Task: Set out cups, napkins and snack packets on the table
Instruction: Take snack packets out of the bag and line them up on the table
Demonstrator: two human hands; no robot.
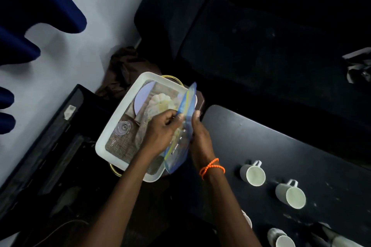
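Note:
Both my hands hold blue snack packets [185, 114] with a yellow stripe, stood on edge above the right rim of a white tray [112, 124]. My left hand [162, 128] pinches them from the left, and my right hand [198, 132], with an orange bead bracelet at the wrist, presses on them from the right. Three grey mugs with pale insides stand on the dark table [261, 136]: one mug [252, 173], a second mug [290, 194], and a third mug [281, 237] at the bottom edge.
The tray has a printed picture inside and rests on a gold-rimmed stand [115, 170]. A dark sofa [251, 46] lies beyond the table, with crumpled paper [359, 66] at the right edge. A brown cloth [124, 70] lies by the white wall; dark furniture stands at left.

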